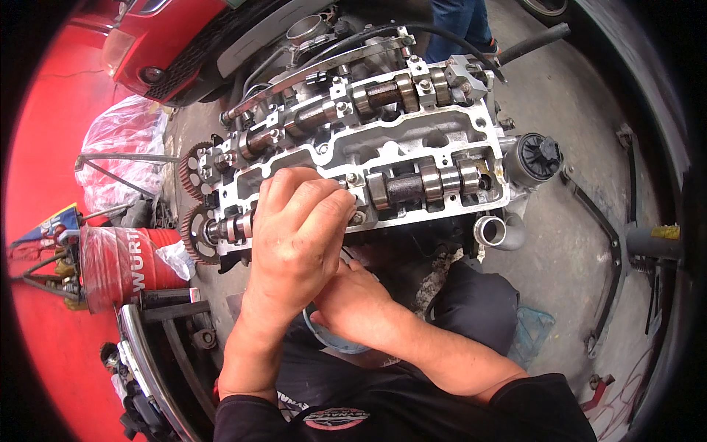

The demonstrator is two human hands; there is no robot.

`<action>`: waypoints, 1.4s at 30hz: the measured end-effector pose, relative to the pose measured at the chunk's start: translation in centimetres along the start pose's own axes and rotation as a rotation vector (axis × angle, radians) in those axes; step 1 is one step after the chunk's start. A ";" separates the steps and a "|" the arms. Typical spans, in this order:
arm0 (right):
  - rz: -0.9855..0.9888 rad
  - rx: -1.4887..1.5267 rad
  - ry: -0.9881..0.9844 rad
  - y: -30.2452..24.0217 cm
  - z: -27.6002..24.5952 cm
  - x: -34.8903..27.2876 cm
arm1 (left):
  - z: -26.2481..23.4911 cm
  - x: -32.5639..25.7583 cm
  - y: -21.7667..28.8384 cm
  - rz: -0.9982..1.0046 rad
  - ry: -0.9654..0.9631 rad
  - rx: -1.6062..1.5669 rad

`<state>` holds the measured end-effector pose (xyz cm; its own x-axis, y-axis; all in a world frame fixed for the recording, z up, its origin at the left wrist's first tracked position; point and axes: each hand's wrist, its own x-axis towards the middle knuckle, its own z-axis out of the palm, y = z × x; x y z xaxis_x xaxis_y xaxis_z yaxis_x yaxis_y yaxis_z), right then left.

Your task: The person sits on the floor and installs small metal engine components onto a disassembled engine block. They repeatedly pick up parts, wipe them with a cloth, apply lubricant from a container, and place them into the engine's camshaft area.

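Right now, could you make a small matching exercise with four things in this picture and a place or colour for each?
Things:
1. left hand
2. right hand
3. toothed sprockets
4. round black cap

Descriptions:
A. at the right end of the cylinder head
B. reddish, at its left end
C. on the near camshaft
D. lower, just below the left hand

Pairs: 1-C, 2-D, 3-B, 4-A

bare aluminium cylinder head (412, 151) — 2 camshafts exposed

Left hand (298, 228) hides near camshaft (412, 188) end; right hand (353, 298) fingers unseen.
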<state>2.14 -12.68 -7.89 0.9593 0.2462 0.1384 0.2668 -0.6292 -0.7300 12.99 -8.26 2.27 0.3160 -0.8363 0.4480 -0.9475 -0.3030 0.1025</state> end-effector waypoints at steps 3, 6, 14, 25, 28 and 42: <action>0.000 0.004 -0.041 0.0 -0.2 0.3 | 0.7 -0.1 -0.5 0.006 0.044 0.012; -0.010 0.000 -0.031 -0.2 -0.1 0.3 | 0.5 -0.2 -0.5 0.008 0.054 0.013; -0.009 -0.013 0.100 0.1 -3.3 -0.7 | 0.2 -0.1 -0.6 -0.011 0.003 -0.039; -0.196 0.071 0.774 1.4 -11.1 -2.3 | 1.0 -0.8 -1.2 -0.101 0.089 -0.103; 0.071 -0.313 0.879 2.8 -11.6 -2.8 | 0.7 -0.7 -1.1 -0.112 0.055 -0.140; 0.167 -0.521 0.836 3.0 -10.7 -2.3 | -2.4 5.4 -1.3 -0.389 -0.478 -0.133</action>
<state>1.77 -23.03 -3.25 0.6918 -0.3470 0.6332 -0.0623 -0.9024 -0.4264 15.81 -11.28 6.67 0.5975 -0.7971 -0.0873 -0.7468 -0.5928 0.3013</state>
